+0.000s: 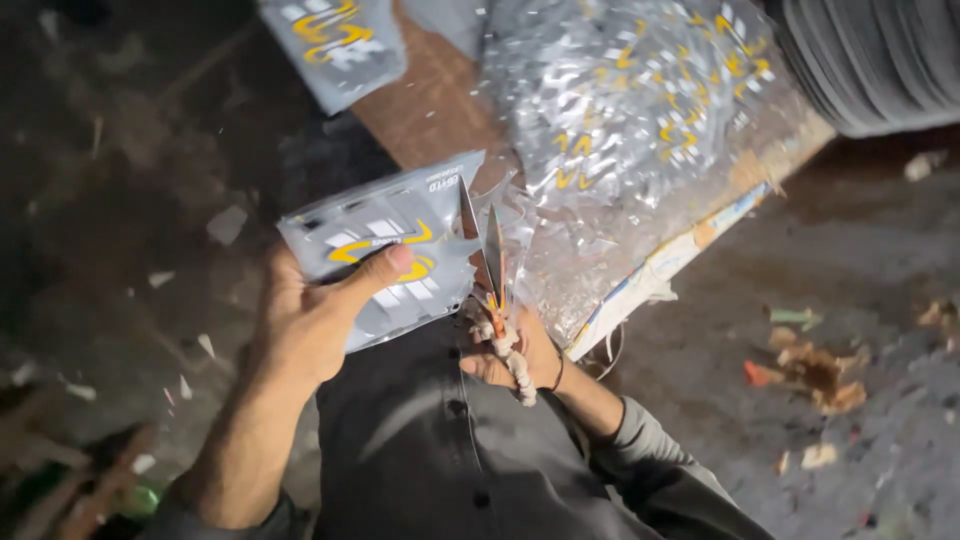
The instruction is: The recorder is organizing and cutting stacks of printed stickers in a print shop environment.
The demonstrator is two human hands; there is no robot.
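My left hand [315, 320] holds a grey plastic sheet [385, 250] printed with white and yellow shapes, thumb pressed on its face. My right hand [520, 355] grips a pair of scissors [485, 255] whose handles are wrapped in pale cord. The blades point up and stand apart at the sheet's right edge. Below both hands lies my dark buttoned shirt [440, 450].
A heap of shiny cut plastic pieces [620, 110] rests on a brown board [420, 110] just beyond the scissors. Another printed sheet [335, 45] lies at the top left. A tyre [870, 60] sits top right. Scraps litter the dark ground [850, 300].
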